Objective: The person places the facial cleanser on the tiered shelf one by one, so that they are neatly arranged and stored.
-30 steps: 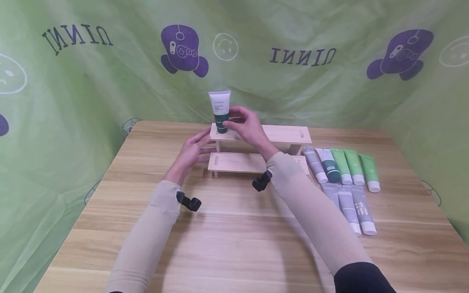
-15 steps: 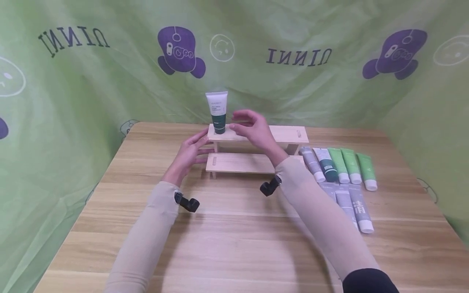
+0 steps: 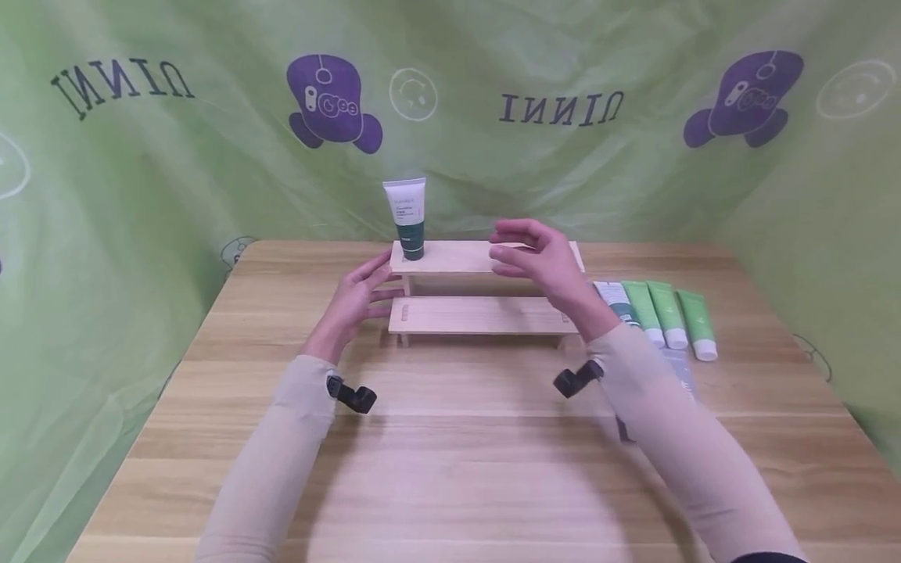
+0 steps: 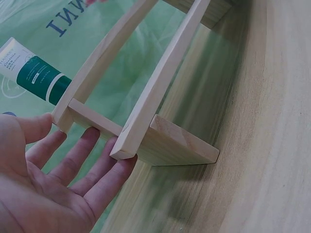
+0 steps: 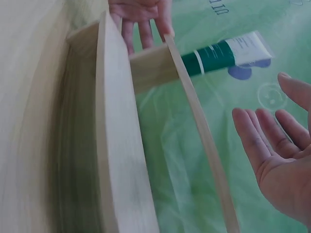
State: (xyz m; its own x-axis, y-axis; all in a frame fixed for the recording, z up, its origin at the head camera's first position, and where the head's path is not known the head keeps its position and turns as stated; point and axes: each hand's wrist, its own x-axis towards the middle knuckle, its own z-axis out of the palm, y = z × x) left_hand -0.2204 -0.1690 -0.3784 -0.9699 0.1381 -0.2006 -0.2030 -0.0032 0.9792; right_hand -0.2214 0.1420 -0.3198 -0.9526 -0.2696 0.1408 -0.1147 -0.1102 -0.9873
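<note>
White-and-green tube (image 3: 406, 215) standing cap down on left end of upper tier, two-step wooden rack (image 3: 486, 314), on wood-grain table (image 3: 450, 477). Label: dark lettering on white part, pale lettering on green part, brand line at top; too small and soft to read for certain. Left hand (image 3: 349, 301) at rack's left end, fingers mostly straight, thumb and fingertips touching the boards and side support, not on the tube. Right hand (image 3: 549, 262) over right half of upper tier, well apart from tube, thumb away from fingers, holding nothing. Right of rack: second white-and-green tube (image 3: 614, 297), lying, print unreadable; three light green tubes (image 3: 662, 313), white caps, print too small; grey tube (image 3: 679, 371) partly behind right sleeve (image 3: 676, 438). Green backdrop (image 3: 450, 31): capitals I, N, N, I, U left to right, look flipped, plus purple figures (image 3: 327, 98)
</note>
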